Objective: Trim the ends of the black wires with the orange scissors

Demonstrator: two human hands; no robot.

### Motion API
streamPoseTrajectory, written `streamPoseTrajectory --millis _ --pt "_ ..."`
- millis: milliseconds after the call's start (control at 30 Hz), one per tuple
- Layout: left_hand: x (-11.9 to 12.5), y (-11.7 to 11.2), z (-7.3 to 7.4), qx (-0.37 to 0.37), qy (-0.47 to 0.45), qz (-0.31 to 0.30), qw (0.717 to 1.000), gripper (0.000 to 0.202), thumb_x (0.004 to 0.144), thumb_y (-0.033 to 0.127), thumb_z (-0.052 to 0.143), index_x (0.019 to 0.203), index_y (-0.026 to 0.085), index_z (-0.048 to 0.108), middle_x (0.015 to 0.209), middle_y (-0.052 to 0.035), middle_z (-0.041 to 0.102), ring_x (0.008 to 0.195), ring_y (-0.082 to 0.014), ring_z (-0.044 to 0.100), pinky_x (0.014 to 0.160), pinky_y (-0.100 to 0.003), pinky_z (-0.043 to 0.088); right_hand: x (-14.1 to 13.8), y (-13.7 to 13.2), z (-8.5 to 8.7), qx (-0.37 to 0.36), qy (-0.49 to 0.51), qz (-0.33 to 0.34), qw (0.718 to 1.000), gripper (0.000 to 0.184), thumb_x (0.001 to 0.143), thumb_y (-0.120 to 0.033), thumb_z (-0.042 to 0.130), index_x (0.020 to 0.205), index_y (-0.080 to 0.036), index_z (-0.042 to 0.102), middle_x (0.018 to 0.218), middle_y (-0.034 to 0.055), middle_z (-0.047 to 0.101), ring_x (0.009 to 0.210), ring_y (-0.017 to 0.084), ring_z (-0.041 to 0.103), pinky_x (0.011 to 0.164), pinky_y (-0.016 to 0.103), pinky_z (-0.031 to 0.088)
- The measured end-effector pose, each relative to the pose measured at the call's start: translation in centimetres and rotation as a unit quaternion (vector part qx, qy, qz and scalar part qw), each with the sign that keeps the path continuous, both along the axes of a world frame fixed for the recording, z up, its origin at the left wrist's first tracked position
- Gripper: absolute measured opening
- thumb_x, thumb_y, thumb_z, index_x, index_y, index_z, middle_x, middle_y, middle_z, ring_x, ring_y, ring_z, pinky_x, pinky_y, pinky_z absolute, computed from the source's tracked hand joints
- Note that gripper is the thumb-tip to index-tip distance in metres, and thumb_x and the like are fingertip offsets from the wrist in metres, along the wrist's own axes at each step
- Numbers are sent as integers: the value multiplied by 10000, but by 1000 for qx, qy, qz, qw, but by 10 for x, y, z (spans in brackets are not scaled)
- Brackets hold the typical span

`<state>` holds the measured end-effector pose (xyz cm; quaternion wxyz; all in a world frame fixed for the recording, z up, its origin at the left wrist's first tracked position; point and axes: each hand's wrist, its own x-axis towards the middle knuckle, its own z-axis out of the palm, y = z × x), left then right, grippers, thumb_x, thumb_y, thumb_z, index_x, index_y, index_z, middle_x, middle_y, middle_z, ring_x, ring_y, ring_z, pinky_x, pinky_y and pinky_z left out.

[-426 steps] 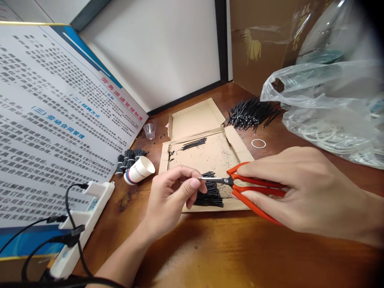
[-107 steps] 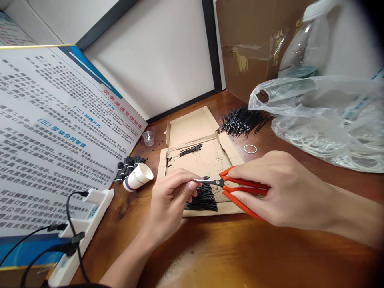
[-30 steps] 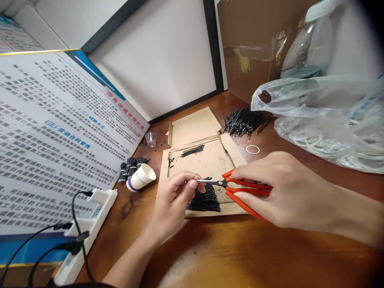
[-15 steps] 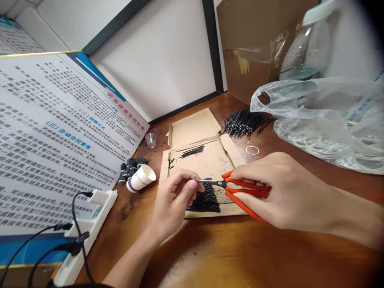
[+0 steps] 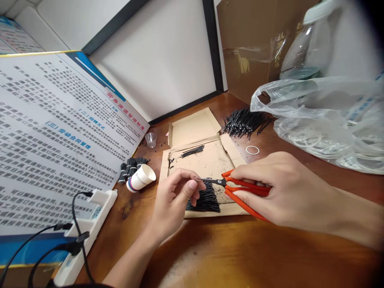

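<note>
My right hand (image 5: 270,192) grips a pair of scissors (image 5: 249,188) with orange-red handles. Their dark blades look nearly closed and point left, with the tips at the fingertips of my left hand (image 5: 180,196). Thumb and forefinger of that hand are pinched together; a tiny dark end shows at the fingertips, but what they hold is mostly hidden. Beneath both hands lies an opened cardboard box (image 5: 195,132), scattered with dark bits. A row of short black wires (image 5: 207,202) rests on it under my left hand, and a smaller bunch of black wires (image 5: 192,151) lies farther back.
Behind the box, to the right, is a heap of black wires (image 5: 244,122) beside a white ring (image 5: 252,150). A plastic bag (image 5: 324,132) fills the right side. At left are a tipped paper cup (image 5: 141,178), tied wire bundles (image 5: 131,168), a clear cup (image 5: 151,140) and a power strip (image 5: 90,236).
The scissor blades have shifted very slightly at my left fingertips, and the handles have moved a little in my right hand. Everything else stays in place.
</note>
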<state>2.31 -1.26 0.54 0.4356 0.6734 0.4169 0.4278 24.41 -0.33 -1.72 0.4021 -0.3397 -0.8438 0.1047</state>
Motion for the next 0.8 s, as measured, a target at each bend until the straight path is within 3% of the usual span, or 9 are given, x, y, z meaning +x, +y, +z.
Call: streamPoseTrajectory --millis 233,600,800 --pt "-1 -2 -1 -13 -14 -2 1000 76 934 220 596 894 159 616 793 -39 687 603 -97 597 513 -191 520 -2 0 -2 -11 9 -3 1000 202 843 -228 540 672 -162 625 469 -36 461 426 80 320 475 293 201" --pt "0 -2 -1 -13 -22 -10 1000 95 930 230 603 884 146 606 803 -59 692 612 -112 619 515 -211 542 0 -1 3 -8 -5 11 1000 188 841 -179 529 766 -140 698 511 -4 555 440 98 407 493 285 281" --pt "0 -1 0 -9 -28 -12 999 96 927 240 603 884 154 601 826 -61 692 626 -119 634 509 -216 555 -1 -1 5 -16 15 13 1000 177 818 -185 556 673 -159 654 461 -34 482 411 83 333 454 282 229"
